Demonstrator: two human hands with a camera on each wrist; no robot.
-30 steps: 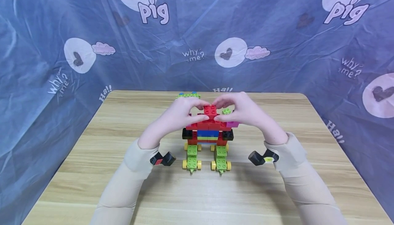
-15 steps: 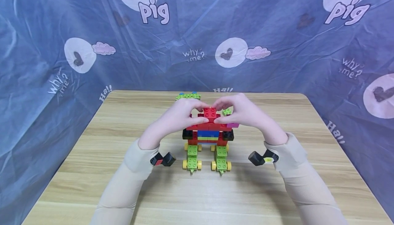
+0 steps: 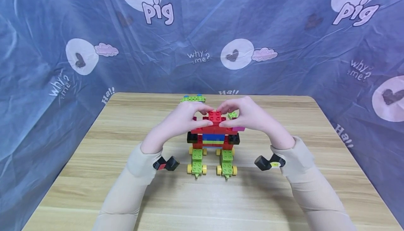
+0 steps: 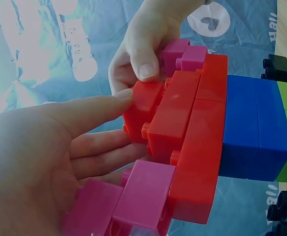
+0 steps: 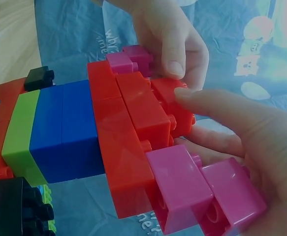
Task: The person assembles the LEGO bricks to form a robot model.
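Note:
A small red toy building brick (image 3: 215,116) sits at the top of a built figure of red, blue, green and black bricks. My left hand (image 3: 180,120) pinches it from the left, thumb in front and fingers behind. From the other side my right hand (image 3: 250,115) grips the same brick in a mirrored way. In the left wrist view, the brick (image 4: 142,105) meets a wider red brick (image 4: 175,118) under it. Pink bricks (image 5: 180,184) stick out at the figure's shoulder, close under my right hand. My palms partly hide the shoulders in the head view.
The figure stands on two green wheeled bases (image 3: 197,162) with yellow wheels. A green studded piece (image 3: 193,98) with blue parts lies at the back of the wooden table (image 3: 126,160). Behind hangs a blue printed cloth (image 3: 195,20).
Over the first half second both hands and the red brick moved slightly down onto the figure. Since then they have stayed almost still.

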